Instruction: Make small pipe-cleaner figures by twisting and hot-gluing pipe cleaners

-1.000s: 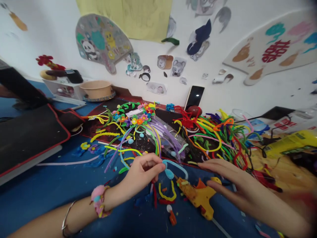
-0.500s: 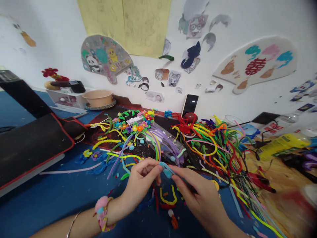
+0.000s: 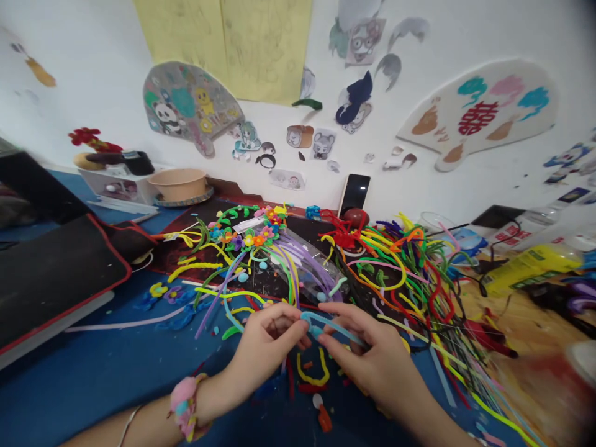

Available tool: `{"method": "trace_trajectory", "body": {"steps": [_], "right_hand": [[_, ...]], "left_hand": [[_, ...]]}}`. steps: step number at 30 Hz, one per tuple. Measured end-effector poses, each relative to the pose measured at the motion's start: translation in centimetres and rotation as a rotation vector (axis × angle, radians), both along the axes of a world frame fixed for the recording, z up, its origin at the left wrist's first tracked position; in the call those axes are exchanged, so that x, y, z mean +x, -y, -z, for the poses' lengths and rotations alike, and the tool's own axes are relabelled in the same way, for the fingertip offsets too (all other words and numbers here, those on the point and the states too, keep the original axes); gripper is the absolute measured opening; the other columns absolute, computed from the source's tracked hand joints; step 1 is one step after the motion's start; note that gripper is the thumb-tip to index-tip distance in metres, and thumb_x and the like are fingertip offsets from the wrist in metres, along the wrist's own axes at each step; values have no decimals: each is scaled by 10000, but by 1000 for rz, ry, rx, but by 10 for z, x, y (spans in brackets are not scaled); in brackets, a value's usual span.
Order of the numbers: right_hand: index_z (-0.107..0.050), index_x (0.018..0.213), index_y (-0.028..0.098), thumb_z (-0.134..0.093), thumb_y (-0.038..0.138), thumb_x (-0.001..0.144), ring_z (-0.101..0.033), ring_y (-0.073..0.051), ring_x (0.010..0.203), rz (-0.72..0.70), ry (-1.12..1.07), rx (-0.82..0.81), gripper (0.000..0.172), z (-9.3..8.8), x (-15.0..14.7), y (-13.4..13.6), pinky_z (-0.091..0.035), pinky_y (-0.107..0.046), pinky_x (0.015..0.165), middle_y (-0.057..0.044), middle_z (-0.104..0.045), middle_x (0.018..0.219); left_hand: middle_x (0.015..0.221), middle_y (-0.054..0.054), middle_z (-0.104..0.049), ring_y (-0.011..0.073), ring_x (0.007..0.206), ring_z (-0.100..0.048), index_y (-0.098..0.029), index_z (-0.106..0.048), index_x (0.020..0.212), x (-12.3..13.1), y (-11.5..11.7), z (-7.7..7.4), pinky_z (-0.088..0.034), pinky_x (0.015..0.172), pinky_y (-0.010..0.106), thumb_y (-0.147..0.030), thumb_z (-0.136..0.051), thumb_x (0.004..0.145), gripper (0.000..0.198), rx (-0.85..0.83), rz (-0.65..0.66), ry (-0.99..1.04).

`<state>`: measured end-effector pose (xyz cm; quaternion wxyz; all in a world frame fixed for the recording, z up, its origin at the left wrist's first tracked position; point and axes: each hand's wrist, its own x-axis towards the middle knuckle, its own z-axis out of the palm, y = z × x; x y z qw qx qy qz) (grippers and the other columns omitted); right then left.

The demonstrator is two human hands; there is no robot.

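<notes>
Pinched from both sides, a light-blue pipe cleaner (image 3: 331, 323) is held just above the blue table (image 3: 93, 366). Its curled end is gripped by the left hand (image 3: 265, 344). The right hand (image 3: 377, 366), spread flat and empty a second ago, has been closed on the straight stem, so the piece is now worked two-handed. Beyond, fuzzy, wiry stems are heaped in a tangled pile (image 3: 400, 267). Small twisted flowers (image 3: 251, 236) lie further back.

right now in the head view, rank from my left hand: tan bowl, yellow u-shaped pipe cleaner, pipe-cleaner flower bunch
From the left hand:
1. yellow u-shaped pipe cleaner, just to its right.
2. pipe-cleaner flower bunch, ahead, mid-table.
3. tan bowl, far back left.
</notes>
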<state>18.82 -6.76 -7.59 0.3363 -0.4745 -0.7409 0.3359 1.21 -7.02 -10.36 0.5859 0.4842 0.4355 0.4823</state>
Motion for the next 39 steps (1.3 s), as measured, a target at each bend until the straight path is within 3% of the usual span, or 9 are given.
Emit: {"method": "trace_trajectory", "body": {"steps": [5, 9, 12, 18, 22, 26, 34, 39], "right_hand": [[-581, 1005, 229, -591, 190, 788, -678, -150, 689, 4, 26, 54, 220, -2, 4, -1, -551, -230, 623, 5, -697, 783], [-628, 895, 222, -570, 148, 801, -657, -144, 745, -95, 82, 209, 132, -9, 5, -3, -531, -220, 648, -10, -671, 829], [-643, 875, 205, -544, 147, 834, -644, -134, 707, -101, 108, 336, 122, -8, 5, -1, -520, -212, 623, -22, -653, 802], [-614, 1064, 161, -469, 143, 909, -644, -134, 665, -70, 360, 670, 213, 8, 6, 6, -464, -217, 552, -47, -673, 803], [-641, 1036, 107, -468, 143, 910, -577, -124, 499, -49, 511, 851, 216, 13, 2, 8, -385, -251, 468, -31, -634, 639], [-645, 1017, 89, -485, 149, 904, -569, -128, 492, -8, 496, 961, 205, 18, -4, 5, -352, -265, 455, -33, -623, 629], [-639, 1021, 84, -538, 154, 884, -545, -128, 481, -6, 479, 966, 184, 26, -7, 4, -360, -266, 453, -18, -598, 600], [-650, 948, 151, -525, 172, 893, -610, -113, 585, 16, 184, 649, 138, 24, -9, 6, -459, -214, 529, -20, -650, 697]], "left_hand": [[590, 21, -683, 148, 549, -639, -153, -583, 760, 0, -1, 1, -495, 563, 245, -309, -649, 752, 170, 5, 50, -106], [595, 34, -686, 153, 557, -637, -140, -621, 739, -2, -2, 0, -481, 554, 239, -283, -628, 765, 145, 18, 72, -214], [581, 29, -684, 152, 549, -635, -141, -635, 733, -3, -2, 2, -481, 554, 238, -275, -621, 775, 141, 5, 77, -188], [582, 17, -694, 149, 555, -645, -156, -645, 717, -2, 0, 6, -490, 558, 229, -267, -632, 775, 126, -17, 2, -99], [561, 12, -688, 148, 542, -646, -152, -660, 705, 0, -1, 5, -494, 550, 226, -261, -644, 762, 124, -30, -62, -83], [553, 7, -683, 144, 539, -644, -150, -660, 692, 1, -2, 5, -497, 547, 221, -263, -647, 758, 132, -31, -95, -48], [568, 9, -688, 134, 549, -647, -141, -660, 692, 3, 1, 4, -515, 564, 212, -256, -650, 767, 138, -53, -110, 23], [607, 8, -691, 125, 574, -649, -143, -670, 711, 4, 5, 1, -518, 564, 195, -227, -654, 772, 105, 46, -117, 6]]}}
